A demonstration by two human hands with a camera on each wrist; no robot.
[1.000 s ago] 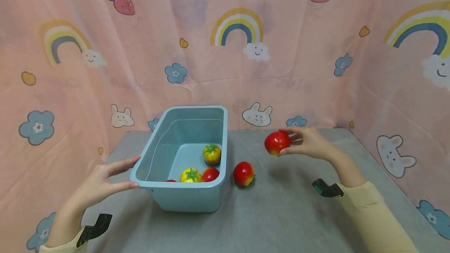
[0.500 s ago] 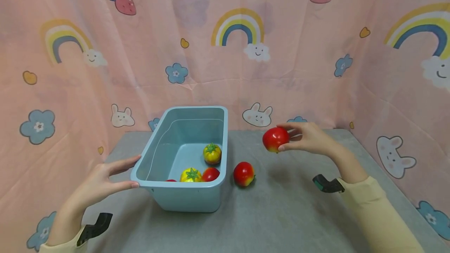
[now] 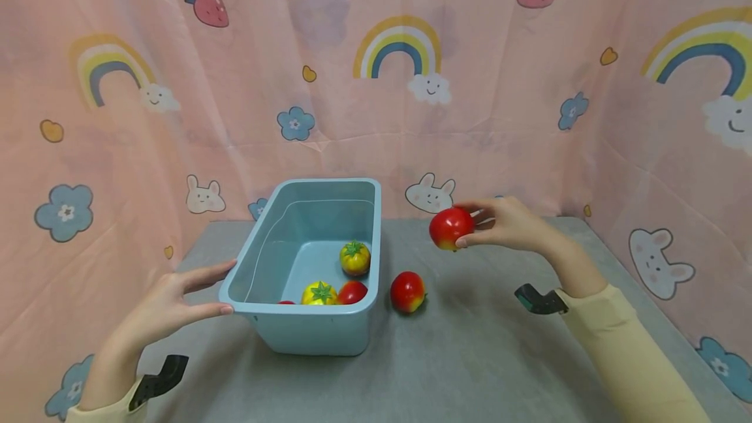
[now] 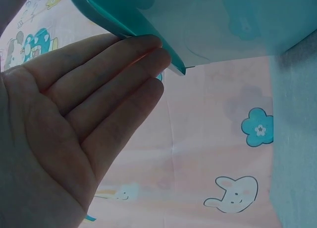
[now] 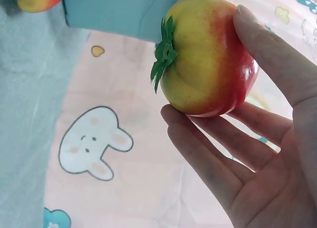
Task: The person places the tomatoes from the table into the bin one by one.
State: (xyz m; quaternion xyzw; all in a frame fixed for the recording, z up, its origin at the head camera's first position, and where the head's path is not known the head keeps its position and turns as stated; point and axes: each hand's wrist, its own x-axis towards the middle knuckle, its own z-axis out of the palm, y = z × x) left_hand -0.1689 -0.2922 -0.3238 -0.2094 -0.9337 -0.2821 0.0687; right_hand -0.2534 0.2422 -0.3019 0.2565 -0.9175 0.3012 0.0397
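At the far left, touches the near left corner of the blue box (image 3: 305,333) with the left hand (image 3: 161,312), thumb and first finger apart, the other fingers straight and close together. Could tip or slide the box by pushing or pulling too hard at that one corner. Inside the box, at the near end, a bit of red (image 3: 286,302), mostly hidden by the rim; cannot tell its full shape. Next, a yellow fruit (image 3: 319,295) with green leaves on top, then a small-looking red fruit (image 3: 352,292) just beside it. Behind, near the right wall, a yellow-green fruit (image 3: 355,258). Could all bump and roll about after a hard drop or a knock. Just right of the box, on the gray tabletop (image 3: 452,358), a lone red fruit (image 3: 408,292). Looks round, so could roll away after a nudge from the box or a sleeve. Farther right, up in the air above the tabletop, the held fruit (image 3: 451,228), not over the box. Looks smooth and shiny, so maybe slippery. Last, the right hand (image 3: 510,228), fingers clamped on the held fruit, thumb on one side, fingertips on the other, palm apart from it. Could lose it by pinching too loosely, or by hitting the tall box wall when too low.
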